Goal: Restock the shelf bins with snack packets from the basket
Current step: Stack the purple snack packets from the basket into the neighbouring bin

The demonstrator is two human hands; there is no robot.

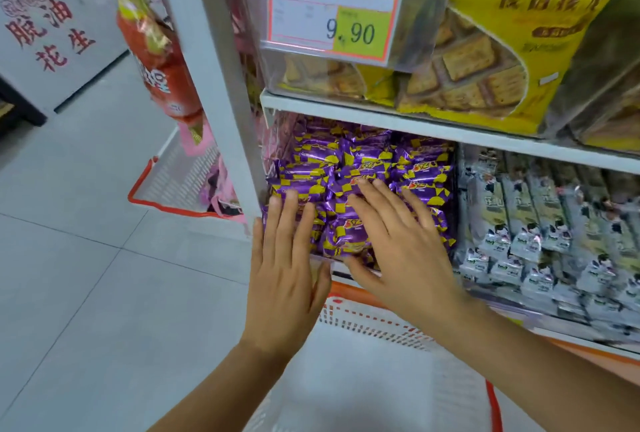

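Observation:
Purple-and-yellow snack packets [360, 161] fill the left shelf bin under the white shelf board [415, 123]. My left hand [287, 269] lies flat with straight fingers on the packets at the bin's front left corner. My right hand [398, 241] also presses flat on the pile, fingers spread, just right of the left hand. Neither hand holds a packet. Below my arms stands the white basket [363, 324] with a red-orange rim; its inside looks bare where visible.
Grey-white packets [540, 241] fill the bin to the right. Yellow biscuit bags [491, 61] and a price tag reading 9.90 [334, 12] sit on the shelf above. A second red-rimmed basket [173, 179] stands on the tiled floor behind the shelf's white upright post [214, 68].

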